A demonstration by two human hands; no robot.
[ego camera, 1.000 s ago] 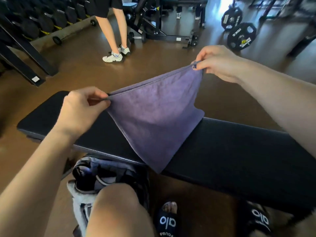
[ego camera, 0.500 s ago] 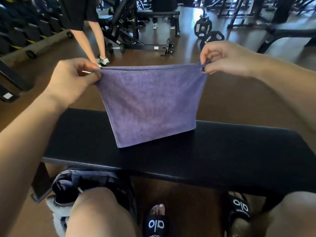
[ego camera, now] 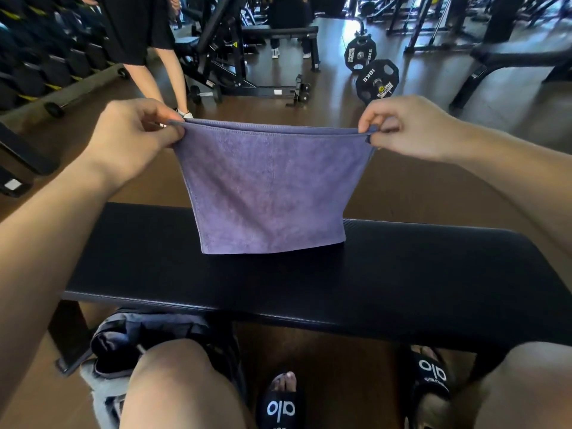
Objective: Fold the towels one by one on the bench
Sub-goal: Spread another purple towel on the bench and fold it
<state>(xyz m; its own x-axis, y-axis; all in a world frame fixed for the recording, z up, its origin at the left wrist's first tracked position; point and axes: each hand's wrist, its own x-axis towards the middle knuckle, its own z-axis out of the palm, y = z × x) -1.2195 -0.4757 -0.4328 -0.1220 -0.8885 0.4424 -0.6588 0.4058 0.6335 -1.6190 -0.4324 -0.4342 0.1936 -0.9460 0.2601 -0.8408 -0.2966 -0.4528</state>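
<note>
Since half a second ago the purple terry towel (ego camera: pixel 266 187) hangs squarer, its bottom edge level. Left hand (ego camera: pixel 130 140) and right hand (ego camera: pixel 408 128) fingers pinch its top corners, long edge stretched left-to-right, lower edge touching the black padded bench (ego camera: pixel 402 283), bare pad either side.

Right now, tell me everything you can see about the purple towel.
The purple towel looks like soft terry cloth, with a stitched hem along its top edge. It seems doubled over, two edges showing at the top. It hangs upright and taut: the left hand pinches one top corner, the right hand the other. Its bottom edge meets or nearly meets the black bench.
</note>
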